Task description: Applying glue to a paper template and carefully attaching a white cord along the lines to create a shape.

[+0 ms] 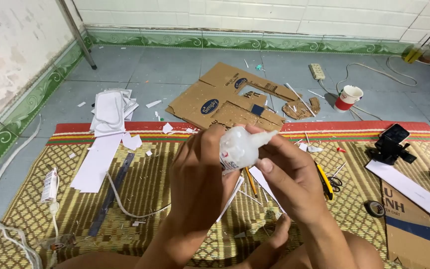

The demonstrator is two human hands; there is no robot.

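At the far left a white cord trails over the tiled floor and onto the woven mat. A small white box lies on the mat's left edge. Right of it a dark ruler lies slantwise, and a long white paper strip runs up beside it toward a pile of white paper on the floor. Small white scraps are scattered near the mat's red border.

In the middle, the left hand is closed around a soft, translucent glue bottle, gripping its body, with the bottle raised above the mat and its nozzle pointing right. The right hand meets it from the other side, thumb and fingers pinched on the nozzle end. Under the hands a pencil and white strips lie on the mat. Behind them, on the floor, a flattened piece of cardboard with cut-out holes lies open.

Just right of the right hand a yellow knife lies beside small scissors. Farther back stand a red-and-white cup and a power strip. A tape roll lies near another cardboard piece, a white strip crossing its upper edge. A phone sits on a black stand at the right.
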